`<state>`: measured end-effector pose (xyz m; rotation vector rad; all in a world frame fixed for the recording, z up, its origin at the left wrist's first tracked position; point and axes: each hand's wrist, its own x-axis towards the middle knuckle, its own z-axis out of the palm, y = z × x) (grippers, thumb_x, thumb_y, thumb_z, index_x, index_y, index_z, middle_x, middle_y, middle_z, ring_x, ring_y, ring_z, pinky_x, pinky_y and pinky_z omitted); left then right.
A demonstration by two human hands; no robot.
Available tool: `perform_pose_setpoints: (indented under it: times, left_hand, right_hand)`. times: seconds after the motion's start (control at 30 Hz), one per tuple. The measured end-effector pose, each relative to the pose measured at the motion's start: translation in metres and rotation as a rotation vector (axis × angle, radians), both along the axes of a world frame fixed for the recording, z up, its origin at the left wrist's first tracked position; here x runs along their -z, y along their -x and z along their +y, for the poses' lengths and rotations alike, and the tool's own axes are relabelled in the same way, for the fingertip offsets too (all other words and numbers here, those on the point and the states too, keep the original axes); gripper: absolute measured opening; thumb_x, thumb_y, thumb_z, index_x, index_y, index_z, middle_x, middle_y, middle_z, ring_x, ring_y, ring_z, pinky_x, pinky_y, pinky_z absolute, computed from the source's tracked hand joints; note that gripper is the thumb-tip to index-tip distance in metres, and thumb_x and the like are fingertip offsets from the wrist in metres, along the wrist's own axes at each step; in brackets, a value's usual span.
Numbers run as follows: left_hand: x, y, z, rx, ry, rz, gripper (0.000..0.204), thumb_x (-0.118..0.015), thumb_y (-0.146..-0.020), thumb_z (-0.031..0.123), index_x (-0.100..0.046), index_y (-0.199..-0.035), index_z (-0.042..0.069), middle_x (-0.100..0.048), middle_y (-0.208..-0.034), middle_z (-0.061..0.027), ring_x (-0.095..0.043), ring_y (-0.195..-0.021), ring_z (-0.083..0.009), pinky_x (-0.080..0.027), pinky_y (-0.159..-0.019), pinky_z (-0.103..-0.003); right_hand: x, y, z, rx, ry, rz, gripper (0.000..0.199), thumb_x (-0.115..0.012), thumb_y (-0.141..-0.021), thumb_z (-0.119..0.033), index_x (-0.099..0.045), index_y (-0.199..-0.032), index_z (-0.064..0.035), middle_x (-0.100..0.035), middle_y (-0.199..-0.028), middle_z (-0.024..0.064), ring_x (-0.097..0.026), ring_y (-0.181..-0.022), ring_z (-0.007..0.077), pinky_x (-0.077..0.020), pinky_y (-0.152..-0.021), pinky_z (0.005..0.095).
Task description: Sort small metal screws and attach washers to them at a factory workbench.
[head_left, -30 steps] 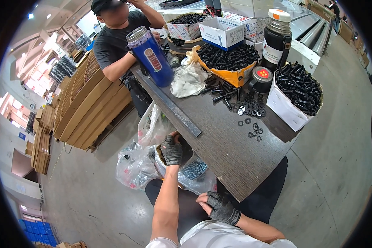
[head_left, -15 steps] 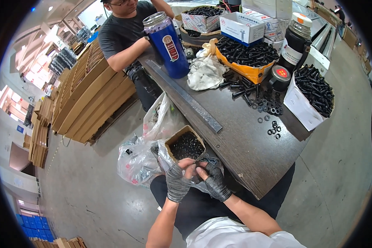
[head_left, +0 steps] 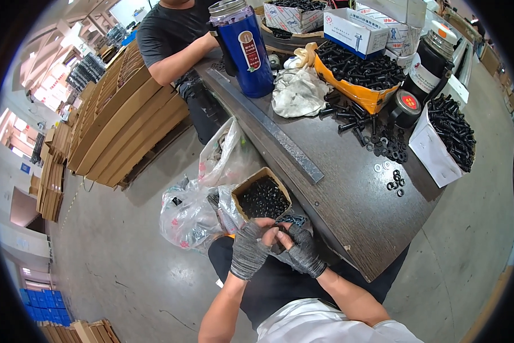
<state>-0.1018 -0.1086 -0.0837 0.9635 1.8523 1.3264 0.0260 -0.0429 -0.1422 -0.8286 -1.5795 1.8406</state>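
Observation:
Both hands wear grey fingerless gloves and meet above my lap, just in front of an open cardboard box (head_left: 238, 204) of small black metal parts (head_left: 264, 198). My left hand (head_left: 251, 248) is closed, its thumb and fingertips pinched together. Against it presses my right hand (head_left: 301, 251), also closed, thumb and forefinger touching the left fingertips. Something small and dark shows between the fingers, too hidden to name. On the dark table (head_left: 348, 211) to the right lie loose black washers (head_left: 396, 182) and black bolts (head_left: 354, 121).
A metal bar (head_left: 285, 146) lies along the table edge. Behind it stand a blue bottle (head_left: 248, 57), a white cloth (head_left: 299, 94), a yellow-edged bolt package (head_left: 374, 102), a white bolt box (head_left: 431, 154) and a black flask (head_left: 431, 68). Plastic bags (head_left: 191, 214) sit left; a person (head_left: 174, 40) sits across.
The view has shifted, so the table and its things sit further right and the person's head is mostly out of frame. My hands stay together, fingers slightly rearranged.

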Motion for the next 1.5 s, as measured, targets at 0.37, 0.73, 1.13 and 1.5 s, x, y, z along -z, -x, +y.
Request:
perform_pose_setpoints:
  times: [0.37, 0.73, 1.13, 1.5]
  left_hand:
    - [0.05, 0.073, 0.09, -0.113, -0.08, 0.771, 0.016, -0.071, -0.086, 0.013, -0.074, -0.099, 0.004, -0.072, -0.082, -0.0157, -0.07, -0.077, -0.0286, -0.053, -0.072, -0.037]
    - [0.07, 0.065, 0.111, 0.006, 0.03, 1.134, 0.016, -0.06, -0.084, 0.009, -0.072, -0.095, 0.007, -0.069, -0.101, -0.0162, -0.069, -0.083, -0.0373, -0.054, -0.076, -0.047]
    - [0.085, 0.072, 0.116, 0.109, 0.036, 1.029, 0.02, -0.062, -0.081, 0.009, -0.069, -0.1, 0.007, -0.067, -0.103, -0.019, -0.067, -0.09, -0.0388, -0.055, -0.078, -0.047]
    - [0.084, 0.064, 0.116, 0.095, 0.038, 1.059, 0.019, -0.06, -0.084, 0.011, -0.071, -0.099, 0.008, -0.068, -0.106, -0.0184, -0.067, -0.092, -0.0377, -0.055, -0.081, -0.046]
  right_hand:
    - [0.007, -0.017, -0.003, -0.103, 0.143, 0.122, 0.032, -0.055, -0.102, -0.018, -0.056, -0.125, 0.0035, -0.069, -0.095, 0.0087, -0.065, -0.083, 0.0132, -0.0514, -0.076, 0.027]
    - [0.007, -0.039, -0.016, -0.2, 0.214, 0.123, 0.026, -0.056, -0.102, -0.021, -0.061, -0.114, 0.001, -0.07, -0.095, 0.0087, -0.066, -0.087, 0.013, -0.0522, -0.079, 0.028]
    - [0.015, -0.042, -0.022, -0.207, 0.202, 0.122, 0.023, -0.057, -0.1, -0.016, -0.061, -0.115, 0.0015, -0.069, -0.097, 0.009, -0.065, -0.088, 0.0129, -0.0523, -0.08, 0.0281]
    - [0.001, -0.047, -0.021, -0.207, 0.125, 0.095, 0.021, -0.055, -0.099, -0.009, -0.061, -0.115, 0.0021, -0.07, -0.097, 0.0095, -0.068, -0.09, 0.0151, -0.053, -0.082, 0.0275]
